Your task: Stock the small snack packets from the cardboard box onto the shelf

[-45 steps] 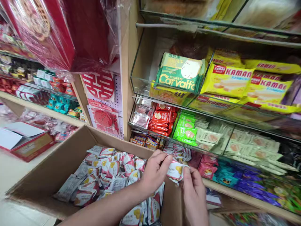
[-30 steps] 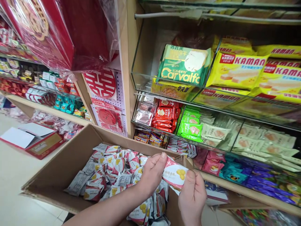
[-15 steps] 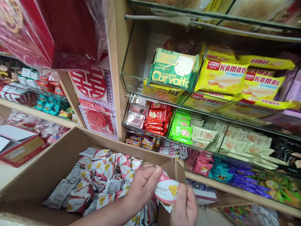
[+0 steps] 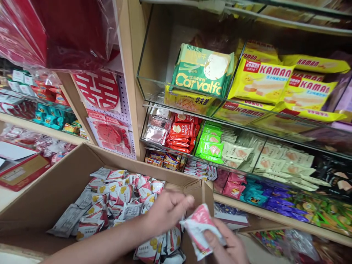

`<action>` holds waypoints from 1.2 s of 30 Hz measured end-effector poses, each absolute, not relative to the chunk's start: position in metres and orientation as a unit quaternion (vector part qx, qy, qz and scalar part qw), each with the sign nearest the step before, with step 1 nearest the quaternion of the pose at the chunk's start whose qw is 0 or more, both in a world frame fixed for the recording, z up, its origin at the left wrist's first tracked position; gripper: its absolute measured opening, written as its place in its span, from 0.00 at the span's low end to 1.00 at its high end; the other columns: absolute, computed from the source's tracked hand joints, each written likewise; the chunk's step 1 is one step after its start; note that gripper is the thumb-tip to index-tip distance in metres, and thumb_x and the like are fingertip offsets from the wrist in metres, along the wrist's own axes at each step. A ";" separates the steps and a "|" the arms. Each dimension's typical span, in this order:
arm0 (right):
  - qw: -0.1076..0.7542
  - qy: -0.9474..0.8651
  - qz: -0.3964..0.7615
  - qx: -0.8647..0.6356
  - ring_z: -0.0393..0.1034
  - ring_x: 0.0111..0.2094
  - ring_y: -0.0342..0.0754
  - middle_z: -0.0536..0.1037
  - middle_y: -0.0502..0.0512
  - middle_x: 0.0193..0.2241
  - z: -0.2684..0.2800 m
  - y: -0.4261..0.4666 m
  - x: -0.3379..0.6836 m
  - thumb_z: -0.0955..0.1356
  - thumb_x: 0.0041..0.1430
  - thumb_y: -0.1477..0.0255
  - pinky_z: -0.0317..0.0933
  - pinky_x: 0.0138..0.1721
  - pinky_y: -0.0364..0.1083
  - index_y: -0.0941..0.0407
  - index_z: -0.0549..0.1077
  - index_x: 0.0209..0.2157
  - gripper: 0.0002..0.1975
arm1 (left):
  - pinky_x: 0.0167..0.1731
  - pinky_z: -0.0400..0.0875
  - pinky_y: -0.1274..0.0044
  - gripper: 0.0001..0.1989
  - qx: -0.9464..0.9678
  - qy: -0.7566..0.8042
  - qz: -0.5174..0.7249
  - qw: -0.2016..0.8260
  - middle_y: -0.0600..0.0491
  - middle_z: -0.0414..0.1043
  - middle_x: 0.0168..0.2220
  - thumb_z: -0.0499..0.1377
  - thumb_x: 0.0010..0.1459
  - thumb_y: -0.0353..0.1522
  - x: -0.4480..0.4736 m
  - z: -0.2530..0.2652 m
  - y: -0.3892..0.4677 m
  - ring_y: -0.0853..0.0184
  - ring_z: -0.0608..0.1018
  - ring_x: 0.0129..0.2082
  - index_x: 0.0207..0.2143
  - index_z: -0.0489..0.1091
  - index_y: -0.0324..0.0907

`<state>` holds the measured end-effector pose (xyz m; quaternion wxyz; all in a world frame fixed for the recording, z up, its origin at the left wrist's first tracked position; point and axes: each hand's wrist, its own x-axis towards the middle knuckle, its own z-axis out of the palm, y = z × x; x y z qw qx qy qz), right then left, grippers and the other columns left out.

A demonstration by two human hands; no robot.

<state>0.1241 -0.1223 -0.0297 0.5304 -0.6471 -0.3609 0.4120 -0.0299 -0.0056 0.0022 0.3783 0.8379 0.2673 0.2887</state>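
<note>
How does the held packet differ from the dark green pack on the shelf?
Color: the held packet is white and pink; the dark green pack has yellow lettering. State: the right hand grips the held packet; the dark green pack sits in a clear shelf bin. Both carry printing.

The bare left forearm (image 4: 110, 240) slants up from the lower left to the left hand (image 4: 170, 209), its fingers curled. The right hand (image 4: 227, 242), lower down, pinches with its thumb in front.
</note>
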 end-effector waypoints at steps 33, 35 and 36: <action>-0.110 -0.477 0.105 -0.866 0.70 0.40 0.52 0.75 0.64 0.38 -0.119 0.046 0.242 0.59 0.58 0.77 0.63 0.37 0.48 0.62 0.73 0.37 0.13 | 0.41 0.54 0.68 0.26 0.928 0.354 0.116 -0.030 0.48 0.62 0.41 0.56 0.51 0.37 -0.073 -0.031 0.074 0.59 0.63 0.41 0.53 0.56 0.42; -0.111 -0.471 0.112 -0.868 0.70 0.40 0.49 0.75 0.63 0.38 -0.120 0.048 0.240 0.58 0.60 0.75 0.63 0.37 0.47 0.62 0.73 0.38 0.13 | 0.41 0.54 0.68 0.26 0.929 0.350 0.116 -0.027 0.48 0.62 0.41 0.56 0.51 0.36 -0.073 -0.031 0.073 0.60 0.63 0.41 0.53 0.56 0.42; -0.112 -0.468 0.117 -0.869 0.70 0.39 0.48 0.75 0.63 0.38 -0.121 0.048 0.239 0.58 0.60 0.75 0.63 0.38 0.47 0.63 0.73 0.38 0.13 | 0.41 0.54 0.68 0.26 0.928 0.352 0.116 -0.028 0.48 0.62 0.41 0.56 0.51 0.36 -0.073 -0.031 0.072 0.60 0.63 0.40 0.53 0.56 0.42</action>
